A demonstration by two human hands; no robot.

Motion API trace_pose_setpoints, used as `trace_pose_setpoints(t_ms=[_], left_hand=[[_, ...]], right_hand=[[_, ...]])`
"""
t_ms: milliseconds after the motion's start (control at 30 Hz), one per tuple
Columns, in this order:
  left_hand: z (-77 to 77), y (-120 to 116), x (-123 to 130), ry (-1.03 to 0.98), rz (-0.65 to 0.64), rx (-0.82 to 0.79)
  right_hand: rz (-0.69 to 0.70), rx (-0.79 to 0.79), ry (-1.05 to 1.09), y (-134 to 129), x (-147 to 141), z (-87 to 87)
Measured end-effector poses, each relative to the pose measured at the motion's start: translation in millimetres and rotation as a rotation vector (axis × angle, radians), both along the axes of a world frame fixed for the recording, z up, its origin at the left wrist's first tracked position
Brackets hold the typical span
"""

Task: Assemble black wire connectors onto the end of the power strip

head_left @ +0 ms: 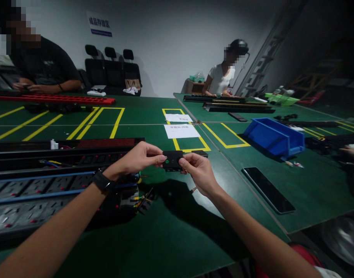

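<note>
Bare forearms slanted in from the two lower corners, converging over the green table, with a dark watch on my left wrist. Between my hands, raised above the tabletop, was a small black part. My left hand pinched its left end and my right hand its right, each thumb on the near face, fingers curled in behind. A green dot showed beside my left thumb. Handling it well, I judged, called for a light, even pinch at the ends, leaving the face and dot uncovered. Level wrists seemed wise, as did care around the loose wires at the ends of the socket strips on my left.
</note>
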State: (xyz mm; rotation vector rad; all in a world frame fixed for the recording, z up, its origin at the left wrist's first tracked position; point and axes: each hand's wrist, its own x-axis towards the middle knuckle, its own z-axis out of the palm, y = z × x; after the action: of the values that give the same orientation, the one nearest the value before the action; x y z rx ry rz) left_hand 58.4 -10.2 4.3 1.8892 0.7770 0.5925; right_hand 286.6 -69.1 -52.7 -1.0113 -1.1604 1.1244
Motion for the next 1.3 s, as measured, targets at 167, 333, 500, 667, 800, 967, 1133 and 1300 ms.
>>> trace_pose_setpoints(t_ms=[167,333,500,667,800,967,1133,1300], left_hand=[[1.1,-1.4,0.3,0.04,0.002,0.05],[-1.6,-0.3,1.3,0.074,0.016,0.079],[-8.9,3.1,1.9,0.112,0.041,0.108],[-10.7,2.6,1.9,0.166,0.084,0.203],[-15.5,2.8,1.0,0.23,0.153,0.34],[-26.5,4.4,0.5,0.35,0.143,0.443],[-28.2,0.5,-0.4,0.436,0.097,0.503],[-25.1,-3.6,-2.3,0.499,0.143,0.519]], right_hand=[[0.002,0.026,-0.041,1.3,0.5,-3.4],[0.038,-0.002,-0.084,5.0,2.4,-7.6],[0.063,-0.007,-0.172,11.7,5.6,-14.1],[-0.006,0.054,-0.269,19.8,15.7,-19.2],[-0.117,0.085,-0.313,29.7,32.6,-21.6],[-0.151,0.076,-0.412,41.1,49.5,-29.0],[-0.196,0.087,-0.45,46.5,56.7,-33.7],[-0.17,0.098,-0.655,42.6,58.6,-30.4]])
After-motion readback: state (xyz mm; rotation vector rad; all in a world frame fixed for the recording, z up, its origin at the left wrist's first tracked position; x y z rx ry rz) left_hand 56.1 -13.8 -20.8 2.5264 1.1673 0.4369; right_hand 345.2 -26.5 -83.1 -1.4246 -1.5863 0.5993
